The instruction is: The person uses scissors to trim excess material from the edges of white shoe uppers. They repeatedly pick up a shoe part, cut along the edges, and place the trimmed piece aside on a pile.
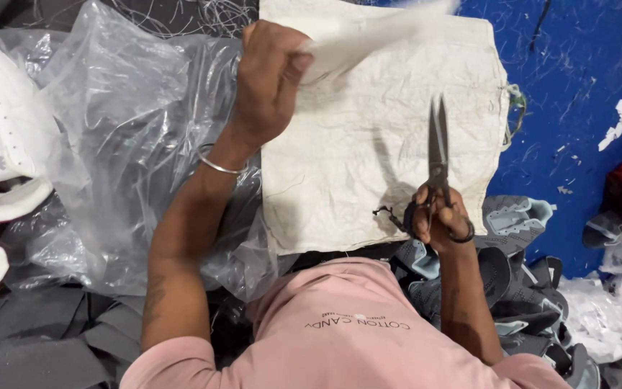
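My left hand (268, 79) pinches a blurred white sheet (368, 32), lifted above the crumpled cloth (368, 151). My right hand (440, 220) grips closed scissors (438, 144), blades pointing away from me, just right of the sheet.

Single head-worn view, looking steeply down and close over the wearer's pink shirt (354, 338) at lower centre onto a white sack (368, 158) on the blue floor (577, 72), upper right.
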